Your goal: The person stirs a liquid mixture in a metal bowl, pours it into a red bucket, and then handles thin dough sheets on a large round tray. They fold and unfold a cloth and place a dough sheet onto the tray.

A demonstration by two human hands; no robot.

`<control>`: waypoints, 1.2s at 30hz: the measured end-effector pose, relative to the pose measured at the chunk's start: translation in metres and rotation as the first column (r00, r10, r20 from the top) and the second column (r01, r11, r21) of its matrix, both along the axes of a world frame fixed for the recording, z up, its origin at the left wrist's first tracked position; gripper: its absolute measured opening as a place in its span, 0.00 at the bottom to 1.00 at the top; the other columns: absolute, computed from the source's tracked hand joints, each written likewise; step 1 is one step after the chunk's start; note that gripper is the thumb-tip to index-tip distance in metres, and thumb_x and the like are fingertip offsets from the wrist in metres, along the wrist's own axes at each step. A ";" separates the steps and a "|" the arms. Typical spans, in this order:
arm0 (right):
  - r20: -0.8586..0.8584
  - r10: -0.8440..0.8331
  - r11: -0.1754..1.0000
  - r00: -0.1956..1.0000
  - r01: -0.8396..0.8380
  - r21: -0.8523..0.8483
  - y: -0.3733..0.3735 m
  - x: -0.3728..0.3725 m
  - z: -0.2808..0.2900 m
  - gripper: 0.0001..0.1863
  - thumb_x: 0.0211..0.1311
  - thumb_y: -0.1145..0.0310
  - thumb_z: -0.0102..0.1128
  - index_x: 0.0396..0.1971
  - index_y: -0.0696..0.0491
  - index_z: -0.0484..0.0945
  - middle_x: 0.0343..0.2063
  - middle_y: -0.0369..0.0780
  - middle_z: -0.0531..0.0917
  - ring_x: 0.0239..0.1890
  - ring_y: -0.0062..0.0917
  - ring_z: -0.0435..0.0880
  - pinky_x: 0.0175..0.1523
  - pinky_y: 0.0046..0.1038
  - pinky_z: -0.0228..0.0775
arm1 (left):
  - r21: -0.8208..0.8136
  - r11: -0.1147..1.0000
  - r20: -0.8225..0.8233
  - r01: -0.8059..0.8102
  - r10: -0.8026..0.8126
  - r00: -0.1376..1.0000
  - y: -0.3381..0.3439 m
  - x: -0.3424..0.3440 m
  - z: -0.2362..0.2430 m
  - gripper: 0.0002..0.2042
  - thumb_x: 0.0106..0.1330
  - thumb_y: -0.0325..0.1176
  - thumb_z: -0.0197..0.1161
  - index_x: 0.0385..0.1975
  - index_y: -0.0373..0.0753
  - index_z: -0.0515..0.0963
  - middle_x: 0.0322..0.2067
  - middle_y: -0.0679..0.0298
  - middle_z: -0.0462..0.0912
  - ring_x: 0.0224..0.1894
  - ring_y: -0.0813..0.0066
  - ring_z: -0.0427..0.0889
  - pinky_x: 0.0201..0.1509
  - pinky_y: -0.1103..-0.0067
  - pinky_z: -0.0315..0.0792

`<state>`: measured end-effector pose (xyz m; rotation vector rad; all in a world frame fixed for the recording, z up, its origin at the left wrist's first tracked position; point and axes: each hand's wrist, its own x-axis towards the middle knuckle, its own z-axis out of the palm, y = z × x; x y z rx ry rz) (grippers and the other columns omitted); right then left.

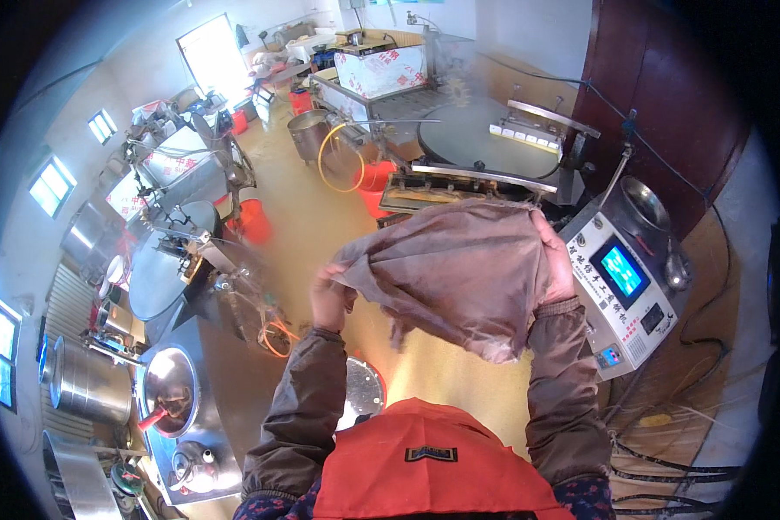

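A greyish-brown cloth (pixel 455 269) hangs spread between my two hands in front of my body, its lower edge ragged and drooping. My left hand (pixel 329 299) is closed on the cloth's left corner. At the other end, my right hand (pixel 556 264) grips the right edge, with its fingers partly behind the fabric. Just beyond the cloth stands a machine with a round flat griddle plate (pixel 468 134) and a metal bar across its front. Close to my right hand is the machine's control panel (pixel 617 286) with a lit blue screen.
Red buckets (pixel 377 182) and a steel pot (pixel 310 134) stand on the wet floor. To the left are another round plate (pixel 175 260), a steel bowl (pixel 172 390) with a red-handled tool, and a kettle (pixel 192 465). Black hoses (pixel 676 472) lie at the lower right.
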<state>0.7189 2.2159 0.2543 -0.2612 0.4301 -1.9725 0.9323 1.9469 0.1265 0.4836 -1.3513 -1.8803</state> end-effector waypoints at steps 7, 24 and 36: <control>-0.021 -0.153 0.988 0.988 0.153 -0.001 0.012 -0.007 0.005 0.25 0.65 0.53 0.49 0.50 0.60 0.73 0.47 0.48 0.79 0.48 0.39 0.78 0.56 0.39 0.69 | -0.829 0.539 -0.006 -0.151 0.262 0.965 -0.015 -0.022 -0.052 0.10 0.60 0.16 0.53 0.33 0.42 0.73 0.29 0.67 0.79 0.26 0.76 0.75 0.29 0.82 0.70; -0.079 -0.089 0.979 0.993 0.072 -0.193 0.002 0.063 0.041 0.24 0.69 0.54 0.44 0.54 0.58 0.70 0.49 0.44 0.78 0.50 0.34 0.77 0.58 0.35 0.67 | -0.055 0.964 -0.324 0.261 -0.265 0.908 0.126 -0.034 0.025 0.18 0.66 0.37 0.54 0.54 0.39 0.67 0.51 0.61 0.71 0.52 0.67 0.71 0.58 0.71 0.65; -0.173 -0.198 0.971 0.965 0.169 -0.170 0.034 0.012 0.007 0.25 0.68 0.52 0.43 0.51 0.58 0.72 0.47 0.46 0.79 0.49 0.38 0.78 0.57 0.40 0.68 | 0.532 0.645 -0.018 0.549 -0.640 0.768 0.144 -0.039 -0.130 0.18 0.61 0.33 0.62 0.50 0.34 0.73 0.53 0.56 0.72 0.48 0.66 0.76 0.57 0.71 0.68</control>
